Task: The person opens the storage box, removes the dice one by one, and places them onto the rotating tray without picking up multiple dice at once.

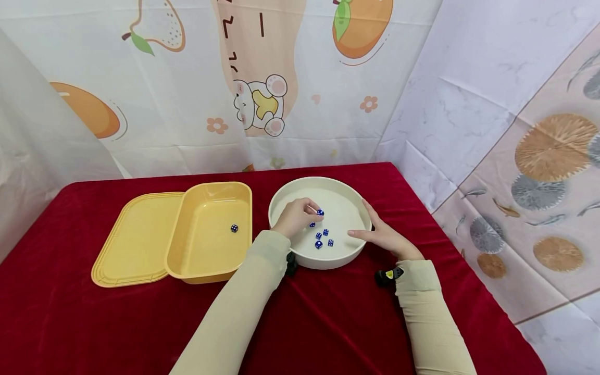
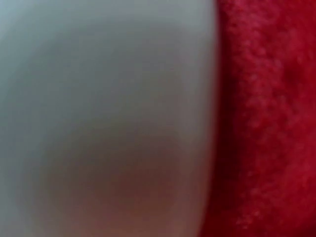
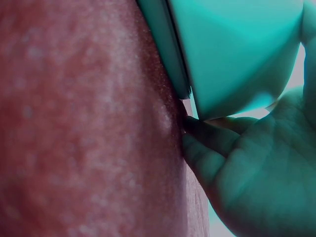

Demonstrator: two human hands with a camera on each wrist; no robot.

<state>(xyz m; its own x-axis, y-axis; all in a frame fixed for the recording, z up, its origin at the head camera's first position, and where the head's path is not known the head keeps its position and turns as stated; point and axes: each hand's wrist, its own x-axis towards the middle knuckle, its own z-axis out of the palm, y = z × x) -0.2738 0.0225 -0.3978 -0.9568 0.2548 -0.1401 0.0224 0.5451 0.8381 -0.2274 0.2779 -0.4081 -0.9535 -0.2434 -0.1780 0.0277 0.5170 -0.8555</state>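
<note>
My left hand (image 1: 296,216) reaches over the left rim of a round white tray (image 1: 347,200) and pinches a blue die (image 1: 321,212) between thumb and fingertips. Below those fingers, several more blue dice (image 1: 319,244) with white pips lie on the tray floor. On the tray's right side my right hand (image 1: 386,235) grips the wall, thumb inside and the other fingers outside. In the right wrist view the right hand (image 3: 261,168) has its fingers curled low against the tray's side (image 3: 237,54). The left wrist view holds only a blurred pale tray wall (image 2: 113,89) beside red cloth.
Left of the tray stands a yellow rectangular box (image 1: 206,260) with one dark blue die (image 1: 234,228) inside. Its flat yellow lid (image 1: 133,239) lies partly under the box's left side. Red cloth (image 1: 328,323) covers the table, and printed curtains (image 1: 187,104) hang behind.
</note>
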